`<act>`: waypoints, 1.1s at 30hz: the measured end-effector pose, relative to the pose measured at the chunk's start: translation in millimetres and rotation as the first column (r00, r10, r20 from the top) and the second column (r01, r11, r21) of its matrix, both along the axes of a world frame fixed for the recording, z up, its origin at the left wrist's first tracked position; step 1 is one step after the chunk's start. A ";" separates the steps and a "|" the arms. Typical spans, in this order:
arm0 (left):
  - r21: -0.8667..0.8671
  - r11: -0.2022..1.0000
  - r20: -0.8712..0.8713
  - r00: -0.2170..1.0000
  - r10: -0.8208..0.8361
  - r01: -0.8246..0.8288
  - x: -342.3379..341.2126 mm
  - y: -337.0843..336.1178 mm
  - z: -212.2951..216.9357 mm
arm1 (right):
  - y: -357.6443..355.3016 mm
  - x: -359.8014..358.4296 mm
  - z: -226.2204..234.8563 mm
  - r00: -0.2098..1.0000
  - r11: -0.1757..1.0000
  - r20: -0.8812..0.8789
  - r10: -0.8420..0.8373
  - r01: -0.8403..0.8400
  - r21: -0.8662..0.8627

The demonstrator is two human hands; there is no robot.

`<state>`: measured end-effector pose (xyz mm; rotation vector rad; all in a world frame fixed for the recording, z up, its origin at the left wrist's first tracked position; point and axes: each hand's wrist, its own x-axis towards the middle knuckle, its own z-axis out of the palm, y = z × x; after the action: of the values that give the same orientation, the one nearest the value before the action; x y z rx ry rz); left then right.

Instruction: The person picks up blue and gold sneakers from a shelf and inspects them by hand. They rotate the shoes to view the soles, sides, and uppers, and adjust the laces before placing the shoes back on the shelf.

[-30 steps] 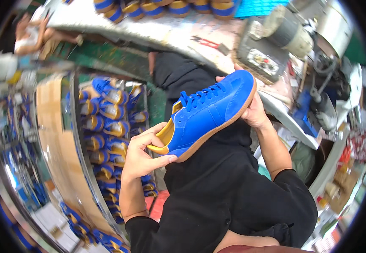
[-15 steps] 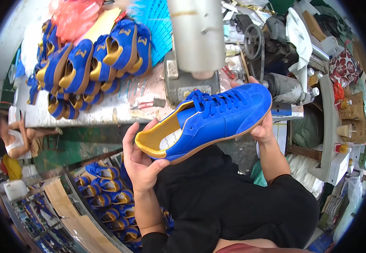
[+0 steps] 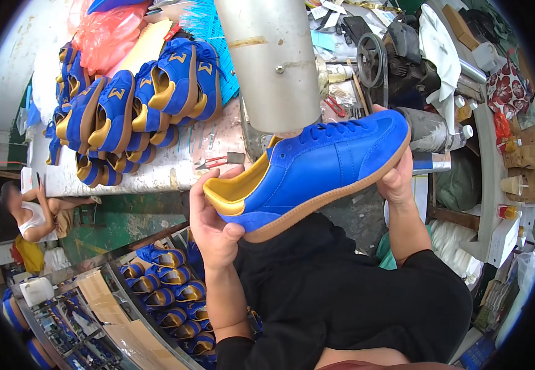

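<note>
While two bare hands hold it aloft, one blue shoe (image 3: 323,166) is above the person's black clothing (image 3: 347,290), its toe to the right and higher than its gold-trimmed heel, one side and the brown sole edge facing the view; the left hand (image 3: 213,231) cups the heel, its thumb against the lower heel and its fingers curled behind; the right hand (image 3: 398,179) holds the toe end, thumb at the sole, its other fingers mostly hidden, so their spread I cannot tell; beyond the shoe is one worktable (image 3: 176,179), bearing a heap of blue-and-gold shoes (image 3: 113,114), at least ten, overlapping too much for an exact count; beside them lie one red plastic bag (image 3: 104,40), one yellow sheet (image 3: 147,44) and one bright blue mat (image 3: 209,34); one small red-handled tool (image 3: 213,162) lies near the table's edge; one grey metal cylinder (image 3: 273,61) stands past the laces, one spoked wheel (image 3: 372,58) to its right; at lower left, at least eight racked shoes (image 3: 167,258) show; far left sits one other person (image 3: 33,216).
</note>
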<state>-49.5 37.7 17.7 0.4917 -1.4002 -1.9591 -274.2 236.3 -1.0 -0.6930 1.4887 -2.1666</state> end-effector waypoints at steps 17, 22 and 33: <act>0.032 0.995 -0.068 0.993 -0.093 0.096 -33.5 1.5 13.5 | 20.7 3.3 10.4 0.995 0.988 0.045 -0.087 0.080 0.134; 0.038 0.990 -0.100 0.987 -0.129 0.133 -50.0 -4.3 7.6 | 20.7 1.5 15.9 0.988 0.986 0.002 -0.153 0.152 0.074; 0.000 0.990 -0.091 0.986 -0.141 0.141 -24.2 -20.7 -16.5 | 19.0 13.6 -15.8 0.993 0.998 0.118 0.005 -0.013 0.063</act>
<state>-73.7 16.9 1.2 0.3094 -1.4052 -2.0716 -260.6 255.3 -16.8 -0.5397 1.4830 -2.1055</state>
